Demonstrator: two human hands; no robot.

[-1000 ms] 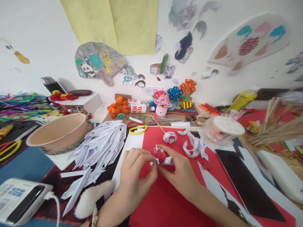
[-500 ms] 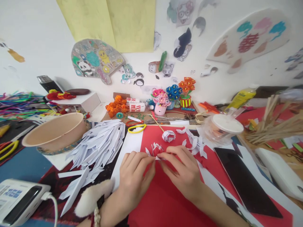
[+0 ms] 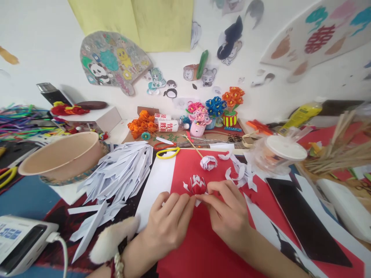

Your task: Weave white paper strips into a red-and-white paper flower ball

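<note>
Both left hand (image 3: 171,219) and right hand (image 3: 230,216) pinch white paper (image 3: 198,202) on the red-and-white paper flower's (image 3: 197,186) near side — fingertips close together; right nearer.

White narrow paper strips (image 3: 121,170) lie left of the red-and-white round paper bud (image 3: 198,185); behind it, a white round paper flower (image 3: 208,163).

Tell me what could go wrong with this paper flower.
The left hand and right hand pinch at the near edge of the red-and-white paper flower; too hard a squeeze might crease it. A second flower lies just beyond, so a forward push could bump it.
</note>
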